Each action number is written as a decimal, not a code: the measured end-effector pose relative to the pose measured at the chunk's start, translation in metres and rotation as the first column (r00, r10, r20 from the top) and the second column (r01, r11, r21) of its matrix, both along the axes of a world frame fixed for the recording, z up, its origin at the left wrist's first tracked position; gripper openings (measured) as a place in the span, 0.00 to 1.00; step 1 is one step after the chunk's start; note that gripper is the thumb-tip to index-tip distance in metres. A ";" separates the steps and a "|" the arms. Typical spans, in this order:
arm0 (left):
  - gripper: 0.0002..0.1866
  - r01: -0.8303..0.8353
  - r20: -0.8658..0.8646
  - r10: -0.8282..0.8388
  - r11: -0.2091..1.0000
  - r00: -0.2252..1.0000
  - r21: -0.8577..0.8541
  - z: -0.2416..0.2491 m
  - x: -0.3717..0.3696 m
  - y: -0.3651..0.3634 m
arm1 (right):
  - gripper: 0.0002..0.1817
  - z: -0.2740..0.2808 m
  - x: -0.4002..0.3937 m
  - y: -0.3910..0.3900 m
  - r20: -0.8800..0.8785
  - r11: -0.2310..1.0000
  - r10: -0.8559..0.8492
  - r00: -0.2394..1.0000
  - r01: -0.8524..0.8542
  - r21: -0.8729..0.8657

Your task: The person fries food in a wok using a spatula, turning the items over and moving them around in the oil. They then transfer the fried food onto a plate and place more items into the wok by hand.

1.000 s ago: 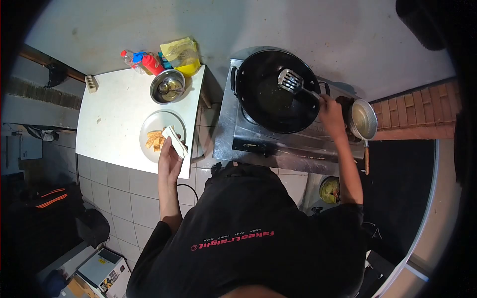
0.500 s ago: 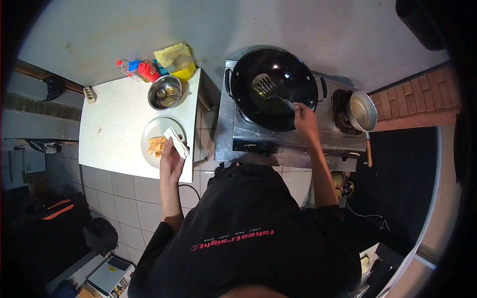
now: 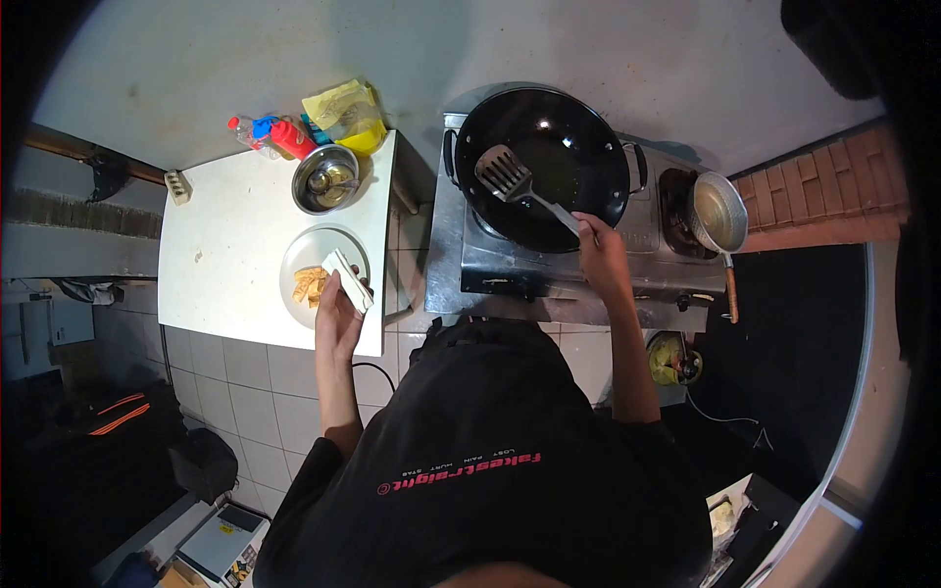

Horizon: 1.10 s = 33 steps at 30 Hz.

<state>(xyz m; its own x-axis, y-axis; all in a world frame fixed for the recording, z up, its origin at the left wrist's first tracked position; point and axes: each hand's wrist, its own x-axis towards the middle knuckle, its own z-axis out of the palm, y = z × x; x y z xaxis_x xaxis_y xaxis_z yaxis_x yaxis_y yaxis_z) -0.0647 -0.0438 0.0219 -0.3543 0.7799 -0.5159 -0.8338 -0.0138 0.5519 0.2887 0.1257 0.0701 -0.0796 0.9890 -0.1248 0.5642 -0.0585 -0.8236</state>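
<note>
My right hand [image 3: 600, 253] is closed around the handle of a metal slotted spatula [image 3: 505, 174]. The spatula's head is over the left part of a large black wok [image 3: 588, 127], which has a little shiny liquid at its bottom. At the left, my left hand [image 3: 338, 318] grips a white oblong thing [image 3: 347, 282] with a darker line along it; its kind cannot be made out. That thing is over the right side of a white plate [image 3: 294, 257], where several golden-brown food pieces [image 3: 310, 286] lie.
The wok stands on a steel gas stove [image 3: 446, 265]. A pot with a wooden handle [image 3: 720, 211] is at its right. On the white table [image 3: 225, 245] are a metal bowl [image 3: 302, 186], a red bottle [image 3: 292, 140] and a yellow packet [image 3: 343, 108], by the wall.
The spatula has moved left and toward me within the wok, and my right hand has come slightly nearer to me. My left hand keeps its place with the white thing.
</note>
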 end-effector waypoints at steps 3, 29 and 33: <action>0.15 0.019 -0.017 -0.019 1.000 1.000 0.008 -0.001 0.000 -0.001 | 0.15 0.022 0.000 -0.007 0.094 0.995 -0.005 0.996 -0.004 0.098; 0.15 0.053 -0.026 -0.053 0.999 0.998 0.010 -0.007 0.013 -0.002 | 0.14 0.010 0.028 -0.001 0.300 0.958 -0.089 0.950 -0.001 0.287; 0.15 0.086 -0.043 -0.085 0.996 0.995 0.005 -0.005 0.016 -0.001 | 0.14 0.026 0.022 -0.015 0.273 0.988 -0.043 0.961 0.001 0.154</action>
<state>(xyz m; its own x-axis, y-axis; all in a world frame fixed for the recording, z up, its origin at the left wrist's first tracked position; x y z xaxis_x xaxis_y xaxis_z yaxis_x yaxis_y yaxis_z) -0.0491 -0.0443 0.0170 -0.3075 0.8120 -0.4961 -0.8081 0.0524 0.5868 0.3110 0.1109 0.0961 -0.0412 0.9991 0.0120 0.7700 0.0394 -0.6368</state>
